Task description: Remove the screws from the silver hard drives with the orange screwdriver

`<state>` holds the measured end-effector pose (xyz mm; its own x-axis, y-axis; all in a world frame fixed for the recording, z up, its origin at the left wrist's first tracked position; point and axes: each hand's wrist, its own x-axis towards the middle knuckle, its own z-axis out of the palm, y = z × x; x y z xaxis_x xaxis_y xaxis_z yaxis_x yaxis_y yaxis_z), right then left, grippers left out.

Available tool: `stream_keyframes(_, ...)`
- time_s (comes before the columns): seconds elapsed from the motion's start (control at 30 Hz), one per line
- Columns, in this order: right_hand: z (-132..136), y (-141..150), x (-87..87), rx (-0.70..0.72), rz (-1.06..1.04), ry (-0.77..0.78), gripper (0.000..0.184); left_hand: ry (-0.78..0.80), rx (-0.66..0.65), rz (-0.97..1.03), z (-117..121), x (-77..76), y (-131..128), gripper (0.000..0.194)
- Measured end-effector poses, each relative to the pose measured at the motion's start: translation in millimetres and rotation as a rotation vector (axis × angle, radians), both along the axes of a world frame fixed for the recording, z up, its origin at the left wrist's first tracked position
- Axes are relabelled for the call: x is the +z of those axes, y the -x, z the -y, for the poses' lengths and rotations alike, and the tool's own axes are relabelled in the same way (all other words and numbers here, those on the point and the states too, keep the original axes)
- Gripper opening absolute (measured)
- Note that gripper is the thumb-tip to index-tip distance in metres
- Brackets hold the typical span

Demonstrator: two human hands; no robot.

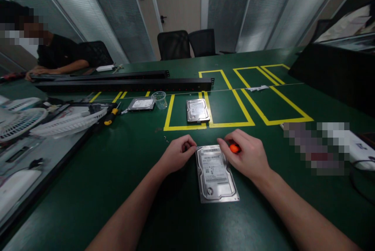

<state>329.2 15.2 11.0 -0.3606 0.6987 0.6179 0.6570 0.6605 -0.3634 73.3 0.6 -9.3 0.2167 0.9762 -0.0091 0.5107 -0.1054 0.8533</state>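
Note:
A silver hard drive [215,171] lies label up on the green table in front of me. At its far left corner my left hand [178,153] is closed, thumb and finger pinched together; whatever they hold is too small to make out. My right hand [247,153] curls over the far right edge of the drive. A rounded orange handle [234,148], like that of a screwdriver, shows between its fingers; the rest of it is hidden. Tiny screw-like bits [166,138] lie to the left of my left hand.
Beyond stand a second hard drive [197,110] inside yellow tape, a clear plastic cup [159,100] and a third drive [141,104]. A yellow-black screwdriver [111,115], white fan grilles [70,122] and black bars [125,85] occupy the left. A person [58,53] sits far left.

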Motion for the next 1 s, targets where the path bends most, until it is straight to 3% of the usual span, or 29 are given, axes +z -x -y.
stream_keyframes(0.23,7.1,-4.0,21.0,0.097,-0.241,0.002,0.023,-0.011,-0.002,-0.019,-0.3,-1.2,2.4,0.013)
stream_keyframes(0.37,7.1,4.3,48.3,0.201,-0.587,0.215,0.022,-0.019,-0.017,-0.02,-0.9,-2.7,6.8,0.014)
stream_keyframes(0.47,0.6,20.0,72.1,0.375,-0.903,0.366,0.025,-0.037,-0.049,-0.026,-0.5,-4.2,10.2,0.014)
stream_keyframes(0.63,-12.8,49.8,97.2,0.552,-1.131,0.513,0.033,-0.064,-0.086,-0.063,1.3,-4.5,12.3,0.016)
stream_keyframes(0.8,-16.4,73.0,87.1,0.682,-1.238,0.695,0.031,-0.076,-0.106,-0.072,1.2,-2.6,11.5,0.018)
stream_keyframes(1.0,-18.8,93.5,54.7,0.652,-1.165,0.751,0.026,-0.084,-0.131,-0.062,0.5,-2.5,10.8,0.018)
